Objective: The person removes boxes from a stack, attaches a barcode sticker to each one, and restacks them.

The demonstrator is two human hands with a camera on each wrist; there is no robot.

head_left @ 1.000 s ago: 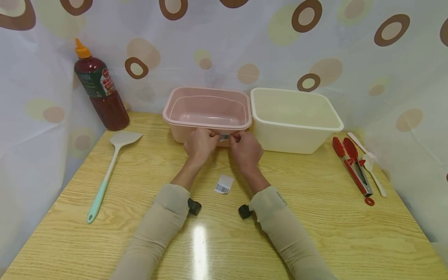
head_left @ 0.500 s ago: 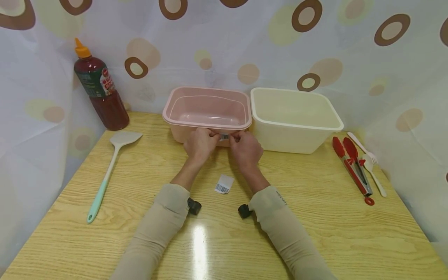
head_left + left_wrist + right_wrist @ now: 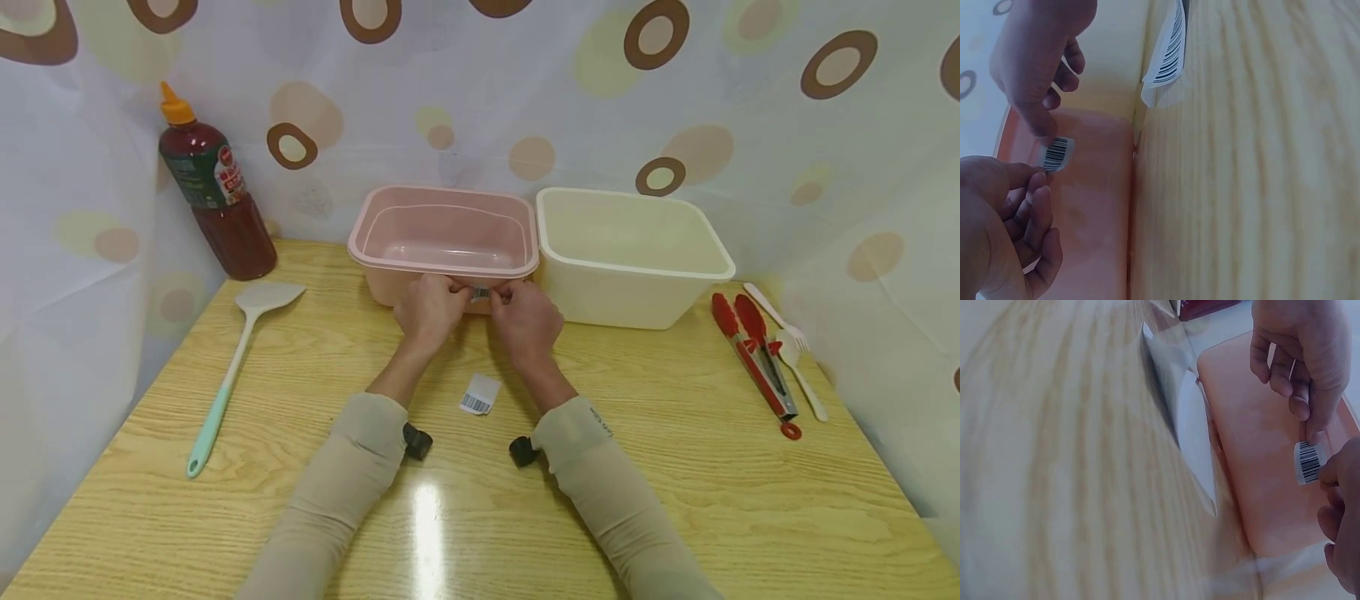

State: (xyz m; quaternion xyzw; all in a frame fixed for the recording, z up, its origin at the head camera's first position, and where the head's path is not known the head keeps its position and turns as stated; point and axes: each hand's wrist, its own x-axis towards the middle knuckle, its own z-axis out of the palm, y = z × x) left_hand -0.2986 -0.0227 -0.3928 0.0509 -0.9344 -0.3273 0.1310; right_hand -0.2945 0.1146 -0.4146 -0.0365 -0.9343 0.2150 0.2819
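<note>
A small white barcode sticker (image 3: pixel 481 294) lies between my two hands against the front wall of a pink plastic bin (image 3: pixel 442 272). My left hand (image 3: pixel 429 315) pinches one end of it between thumb and forefinger. At the opposite end, the right hand (image 3: pixel 527 321) holds its edge with thumb and fingertip. Both wrist views show the sticker's black bars facing out, in the left wrist view as a barcode sticker (image 3: pixel 1058 154) close to the bin's wall. Whether its whole back touches the wall cannot be told. Below the hands, another barcode label (image 3: pixel 481 394) lies on the table.
Beside the pink bin stands a cream bin (image 3: pixel 622 300). Red tongs (image 3: pixel 757 358), a pink fork (image 3: pixel 776 317) and a pale spoon (image 3: pixel 802 375) lie at right. On the left are a spatula (image 3: pixel 238 358) and a sauce bottle (image 3: pixel 217 192). A patterned curtain (image 3: pixel 465 100) hangs behind.
</note>
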